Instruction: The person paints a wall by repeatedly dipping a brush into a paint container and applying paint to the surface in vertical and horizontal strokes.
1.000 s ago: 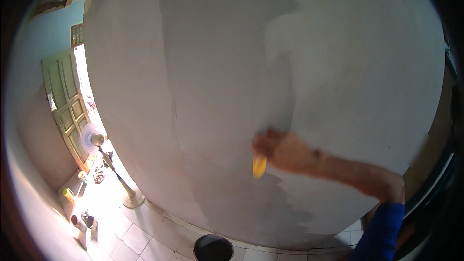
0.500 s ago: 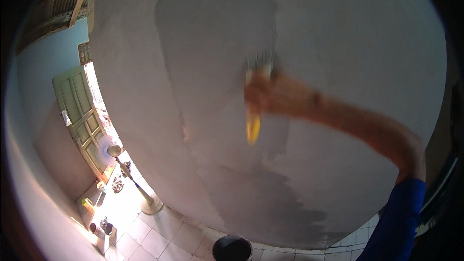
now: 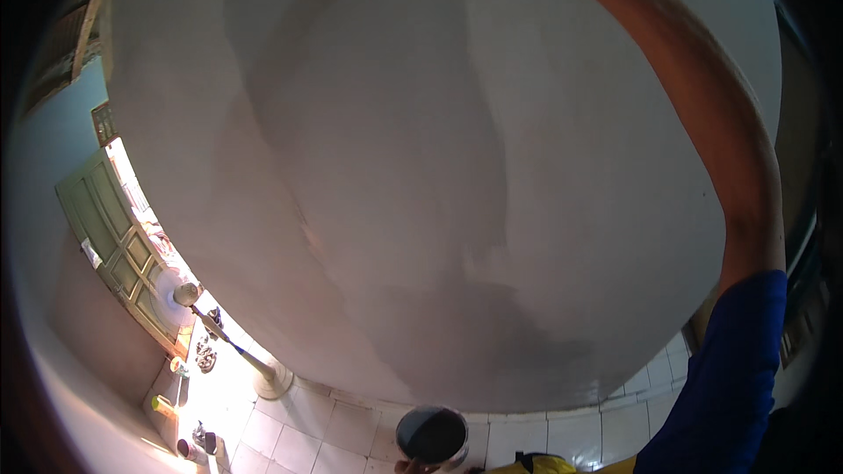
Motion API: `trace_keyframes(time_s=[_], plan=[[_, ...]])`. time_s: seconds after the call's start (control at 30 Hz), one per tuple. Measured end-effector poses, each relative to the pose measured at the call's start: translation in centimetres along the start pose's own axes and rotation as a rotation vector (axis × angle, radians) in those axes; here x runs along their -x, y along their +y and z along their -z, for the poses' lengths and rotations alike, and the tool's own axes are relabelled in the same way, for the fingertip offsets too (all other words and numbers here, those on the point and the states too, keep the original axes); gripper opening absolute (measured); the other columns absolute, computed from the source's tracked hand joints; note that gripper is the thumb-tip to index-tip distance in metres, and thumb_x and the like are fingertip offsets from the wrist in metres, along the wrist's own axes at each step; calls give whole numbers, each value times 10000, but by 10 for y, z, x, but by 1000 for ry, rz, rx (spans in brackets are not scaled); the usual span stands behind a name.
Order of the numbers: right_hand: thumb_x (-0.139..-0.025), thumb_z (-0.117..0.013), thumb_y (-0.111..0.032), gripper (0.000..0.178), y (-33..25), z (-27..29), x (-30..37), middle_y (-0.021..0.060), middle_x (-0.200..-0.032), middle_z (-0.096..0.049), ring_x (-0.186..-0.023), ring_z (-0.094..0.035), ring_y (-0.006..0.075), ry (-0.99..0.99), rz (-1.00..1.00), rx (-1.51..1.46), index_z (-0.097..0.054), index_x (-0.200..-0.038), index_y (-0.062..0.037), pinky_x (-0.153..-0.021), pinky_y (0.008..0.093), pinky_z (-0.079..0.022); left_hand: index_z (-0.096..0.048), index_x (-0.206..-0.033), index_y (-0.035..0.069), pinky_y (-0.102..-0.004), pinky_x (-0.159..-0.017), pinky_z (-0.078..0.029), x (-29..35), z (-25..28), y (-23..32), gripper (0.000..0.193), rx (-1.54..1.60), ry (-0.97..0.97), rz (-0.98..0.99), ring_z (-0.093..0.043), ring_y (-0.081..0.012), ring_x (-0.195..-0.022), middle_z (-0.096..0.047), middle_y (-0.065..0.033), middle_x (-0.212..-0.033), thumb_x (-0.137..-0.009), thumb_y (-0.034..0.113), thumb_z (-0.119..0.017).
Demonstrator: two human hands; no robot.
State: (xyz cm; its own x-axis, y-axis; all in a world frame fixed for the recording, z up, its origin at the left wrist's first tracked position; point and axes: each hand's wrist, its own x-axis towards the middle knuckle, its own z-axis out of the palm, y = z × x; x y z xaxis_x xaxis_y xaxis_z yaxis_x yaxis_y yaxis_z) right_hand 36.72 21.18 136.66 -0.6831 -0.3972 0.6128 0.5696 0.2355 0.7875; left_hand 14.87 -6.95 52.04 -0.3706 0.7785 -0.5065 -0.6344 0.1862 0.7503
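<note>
My right arm (image 3: pixel 702 105), in a blue sleeve, stretches up along the grey wall (image 3: pixel 597 211) and leaves at the top edge, so the right hand and whatever it holds are out of sight. A darker, wet-looking patch (image 3: pixel 395 140) covers the middle of the wall. At the bottom, the fingers of my left hand (image 3: pixel 413 467) grip the near rim of a round bucket (image 3: pixel 460 449). Its inside is dark grey; most of that hand lies beyond the lower edge.
To the left, a pedestal fan (image 3: pixel 274 381) stands on white floor tiles (image 3: pixel 299 439) near an open green door (image 3: pixel 110 228). Cups and small items (image 3: pixel 198 443) lie by the left wall. Something yellow and black (image 3: pixel 544 463) shows at the bottom.
My right hand, with a yellow-handled paintbrush against the wall, has swung up out of view. The bucket appears higher in view, and fingers of my left hand now show at its rim.
</note>
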Motion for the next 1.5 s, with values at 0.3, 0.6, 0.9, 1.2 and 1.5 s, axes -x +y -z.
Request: trace_keyframes(time_s=[0.3,0.6,0.9,1.2,1.5], plan=[[-744,-664,-269,228,-322,46,262,0,-1004,-532,-962,-549,188,-652,143,-456,-583,-921,-150,-718,373,-530,-464,-869,-102,-434,-584,-634,0,-10,38,306,-115,-24,-43,-588,-263,-577,-545,-173,-788,-811,120,-665],[-715,-717,-85,254,-151,37,173,49,-1035,-629,-877,-614,242,-411,-421,-437,-653,-958,-125,-704,360,-527,-339,-963,-89,-496,-698,-620,7,-4,52,414,-303,99,54,-602,-332,-738,-429,-175,-863,-704,58,-626],[-684,-701,-259,286,-302,52,271,-1,-1169,-504,-1062,-502,241,-565,-172,-319,-645,-958,-202,-758,358,-494,-516,-948,-92,-405,-763,-616,11,-8,62,202,-219,133,201,-610,-337,-901,-463,-127,-876,-758,-79,-584],[-741,-693,-117,297,-301,71,282,-15,-1045,-632,-935,-598,209,-643,-469,-603,-646,-1030,-167,-719,320,-540,-595,-951,-54,-325,-793,-606,11,13,70,188,-1373,-386,-492,-597,-297,-879,-455,-116,-867,-770,-87,-636],[-625,-757,-147,298,-237,64,239,-26,-1107,-557,-940,-544,213,-282,-332,-131,-641,-891,-211,-681,348,-500,-401,-828,-90,-487,-667,-625,-12,6,59,339,-216,14,111,-611,-306,-687,-474,-157,-833,-715,36,-695]])
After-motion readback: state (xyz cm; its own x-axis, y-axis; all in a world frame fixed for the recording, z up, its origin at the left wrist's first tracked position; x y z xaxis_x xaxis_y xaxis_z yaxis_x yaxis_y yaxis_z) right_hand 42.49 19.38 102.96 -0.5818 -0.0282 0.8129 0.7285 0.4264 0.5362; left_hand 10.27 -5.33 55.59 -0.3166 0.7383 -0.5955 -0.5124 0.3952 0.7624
